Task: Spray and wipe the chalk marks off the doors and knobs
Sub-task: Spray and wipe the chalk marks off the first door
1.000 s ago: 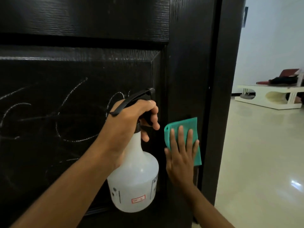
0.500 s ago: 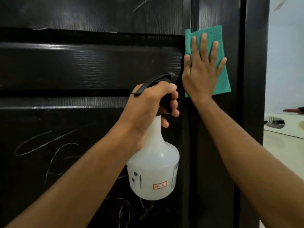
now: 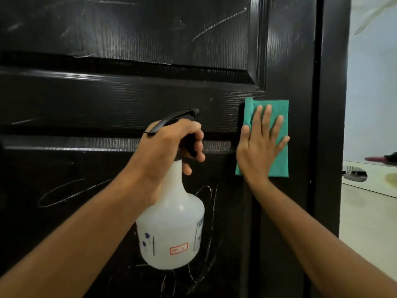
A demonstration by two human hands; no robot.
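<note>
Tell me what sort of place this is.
Probably a room inside a home: a black panelled door scribbled with chalk marks stands open onto a glossy pale floor with a low white bench beyond.

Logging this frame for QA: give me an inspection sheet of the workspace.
Surface: black wood-grain panelled door, white chalk scribbles on upper and lower panels.
Job's things: translucent white plastic spray bottle with black trigger; folded teal cloth flat on the door's right stile.
Clutter: nothing seen.
Grippers: left hand grips the bottle's neck and trigger; right hand presses the cloth, fingers straight.
Cables: nothing seen.
Surroundings: pale tiled floor, low white bench beyond the door edge.
</note>
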